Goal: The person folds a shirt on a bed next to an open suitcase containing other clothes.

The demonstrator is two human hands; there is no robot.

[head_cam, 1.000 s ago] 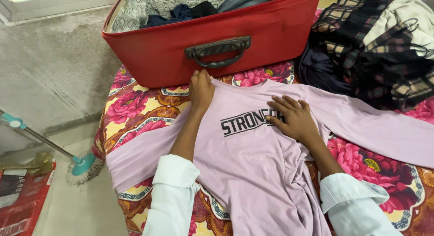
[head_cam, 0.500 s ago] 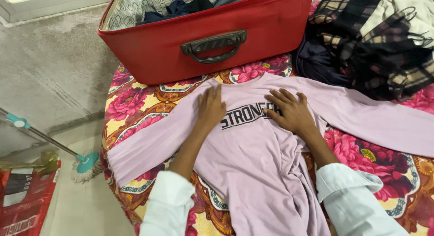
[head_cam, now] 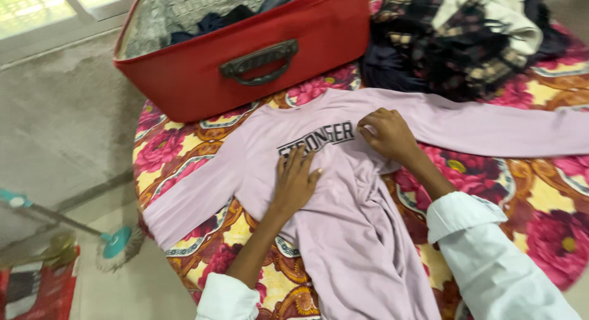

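i have the lilac long-sleeved t-shirt (head_cam: 343,222) face up on the floral bedsheet (head_cam: 540,203), and the step in hand looks to me like smoothing the chest flat. to do that well i'd keep both palms low and flat, press from the middle outward, and avoid dragging the fabric into new creases; the bunched folds running down the body below the print look like the part that most needs it.

my left hand (head_cam: 296,180) lies flat on the shirt just under the dark lettering, fingers spread and pointing up toward the collar. my right hand (head_cam: 388,134) rests on the shirt's chest beside the end of the print, fingers curled a little and pressing down; i can't tell whether it pinches any cloth. both white shirt cuffs show at the bottom edge.

the shirt lies directly beneath both hands, its sleeves stretched out to either side, the collar just short of the red suitcase (head_cam: 245,56), which stands open with dark clothes inside. a heap of checked garments (head_cam: 466,38) sits beyond the right sleeve. a mop (head_cam: 116,243) lies on the floor to the left.
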